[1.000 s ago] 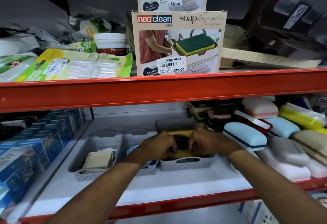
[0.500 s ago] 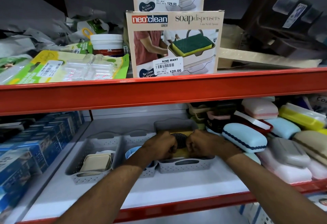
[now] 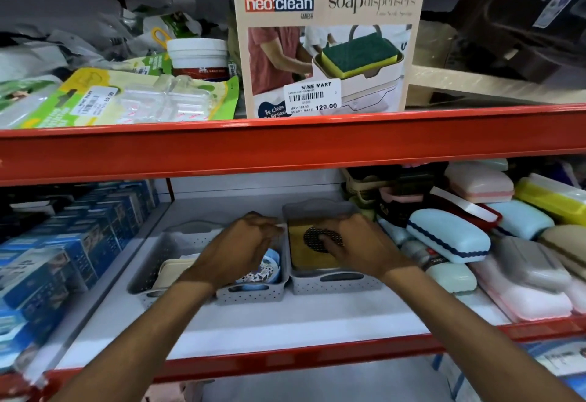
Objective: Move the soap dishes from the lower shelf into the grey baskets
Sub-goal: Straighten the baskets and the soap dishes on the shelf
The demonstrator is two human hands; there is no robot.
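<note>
Soap dishes: one yellow dish (image 3: 312,251) with black round grille lies in right grey basket (image 3: 336,284); right hand (image 3: 358,244) rests fingers on it. Left hand (image 3: 236,247), loosely curled, hovers over middle basket (image 3: 253,295) holding blue dish (image 3: 269,267). Loose dishes (image 3: 448,235) piled at 3 o'clock.

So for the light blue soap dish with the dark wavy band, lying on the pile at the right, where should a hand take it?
Probably across its short width, from above and the front. The light blue soap dish lies on top of the pile with its rounded lid up, and its long sides look clear enough for a hand.
</note>
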